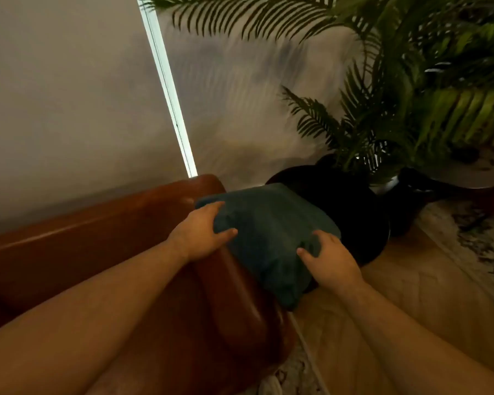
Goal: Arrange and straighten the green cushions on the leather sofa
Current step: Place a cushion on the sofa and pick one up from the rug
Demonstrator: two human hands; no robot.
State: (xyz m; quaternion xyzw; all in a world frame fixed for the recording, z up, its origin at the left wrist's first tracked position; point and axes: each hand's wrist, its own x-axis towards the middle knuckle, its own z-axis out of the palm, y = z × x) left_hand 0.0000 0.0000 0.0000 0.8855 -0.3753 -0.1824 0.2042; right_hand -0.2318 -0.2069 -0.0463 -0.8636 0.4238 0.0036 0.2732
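Pot (pixel 354 215) sits just behind cushion (pixel 271 240), beside sofa (pixel 97 238).

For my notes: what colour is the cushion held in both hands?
The cushion is plain dark teal-green; head view.

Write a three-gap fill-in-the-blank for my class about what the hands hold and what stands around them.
1. The left hand and right hand grip a ____ cushion.
2. The leather sofa is ____ in colour.
3. Behind the cushion, a plant grows in a ____ pot.
Missing words: green; brown; black.
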